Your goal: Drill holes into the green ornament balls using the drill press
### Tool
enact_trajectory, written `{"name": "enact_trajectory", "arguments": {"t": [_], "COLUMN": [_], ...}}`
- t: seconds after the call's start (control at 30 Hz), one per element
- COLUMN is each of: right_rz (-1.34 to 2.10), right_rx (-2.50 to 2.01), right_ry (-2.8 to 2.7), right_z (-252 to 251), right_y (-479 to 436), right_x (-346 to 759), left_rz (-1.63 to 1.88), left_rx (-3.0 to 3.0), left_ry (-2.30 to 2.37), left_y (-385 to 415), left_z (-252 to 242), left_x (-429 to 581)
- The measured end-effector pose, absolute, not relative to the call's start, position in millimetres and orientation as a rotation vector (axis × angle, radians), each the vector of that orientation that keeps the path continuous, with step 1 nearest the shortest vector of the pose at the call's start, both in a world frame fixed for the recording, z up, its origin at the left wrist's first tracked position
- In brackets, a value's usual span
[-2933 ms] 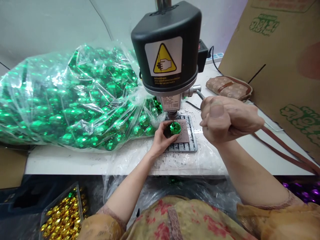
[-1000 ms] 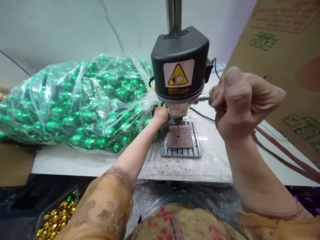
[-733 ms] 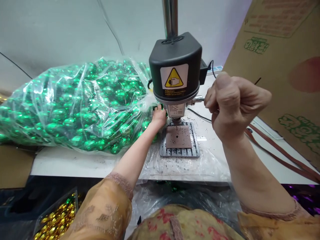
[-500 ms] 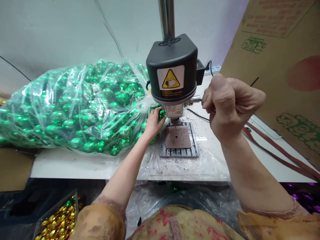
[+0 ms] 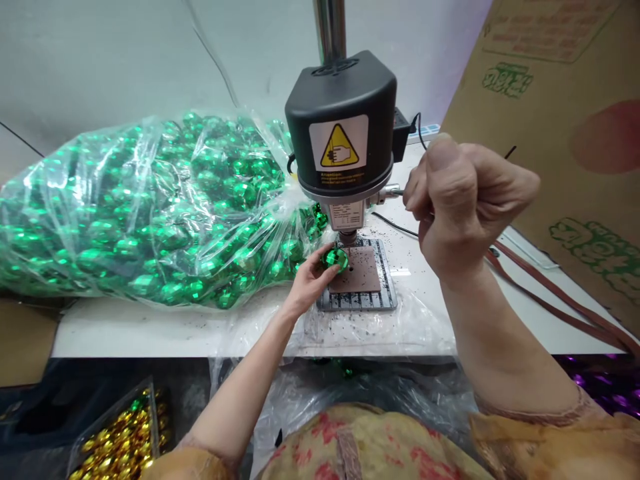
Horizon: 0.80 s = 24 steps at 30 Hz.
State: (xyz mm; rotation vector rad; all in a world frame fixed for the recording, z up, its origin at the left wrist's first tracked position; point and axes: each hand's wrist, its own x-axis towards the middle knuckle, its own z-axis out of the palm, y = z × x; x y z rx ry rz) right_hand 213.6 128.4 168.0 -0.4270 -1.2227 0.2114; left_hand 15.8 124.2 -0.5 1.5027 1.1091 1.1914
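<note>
My left hand (image 5: 313, 280) pinches a shiny green faceted ball (image 5: 335, 260) at the left side of a brown square plate (image 5: 364, 272). That plate has a dark hole and lies on the slotted metal base (image 5: 350, 303) of a small drill press (image 5: 343, 127). The chuck is just above the ball, mostly under the black motor housing. My right hand (image 5: 463, 200) is closed round the feed lever (image 5: 394, 192) at the machine's right side. A clear plastic bag (image 5: 160, 220) full of green balls lies left of the press, its mouth near my left hand.
A large cardboard box (image 5: 565, 133) stands at the right, with brown straps (image 5: 555, 287) beside it. Dark shavings are scattered on the white table (image 5: 165, 333). Below its front edge sit a container of gold balls (image 5: 115, 433) and some purple shiny things (image 5: 600, 393).
My left hand has come from the bag's mouth toward me and right, over the plate's edge, now with a green ball in its fingers. My right hand stays on the lever.
</note>
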Motion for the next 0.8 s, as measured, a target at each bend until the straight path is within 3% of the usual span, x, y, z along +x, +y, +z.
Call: {"name": "enact_trajectory", "arguments": {"t": [0.47,0.8], "right_rz": [0.228,0.224], "right_rx": [-0.423,-0.421], "right_ry": [-1.211,-1.229], "right_z": [164.9,165.8], "right_y": [132.9,132.7], "right_x": [213.5,213.8], "left_rz": [1.195,1.216], "left_rx": [2.071,1.753], "left_ry": [1.276,1.191], "left_y": [129.8,121.0], "left_z": [-2.4,-13.0], "left_x": [33.7,49.6]}}
